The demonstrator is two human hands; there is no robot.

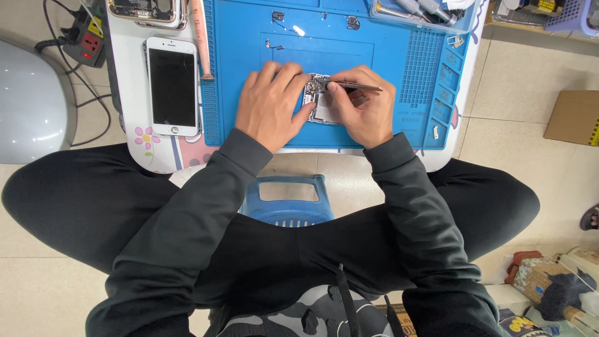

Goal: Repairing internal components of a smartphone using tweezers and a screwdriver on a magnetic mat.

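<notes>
Blue silicone work mat [249, 37], laid on a white tabletop [134, 106]; items listed left to right

- Power strip [87, 37], at the far left edge, cabled, well apart from the work
- White phone [171, 85], dark screen upward, lying just beside the mat's left border; not touched
- Left hand [271, 103], laid flat with fingers spread, pressed down on the left part of the opened phone body [319, 100]; nothing is gripped, the piece is only pinned. The piece sits at the middle of the mat, between both hands
- Tweezers [346, 84], metal, held nearly level, tips turned left into the upper part of the opened body
- Right hand [365, 106], closed in a pinch on the tweezers, its heel resting on the mat
- Small screws and parts [277, 15], scattered on the mat above the hands
- Tool tray [424, 12], upper right, holding drivers

Handling note, as judgement: the step is best done with the left hand's pressure kept even so the body cannot slide, the right heel kept planted for steadiness, and the tips closed lightly; what exactly is gripped by the tips cannot be told
</notes>
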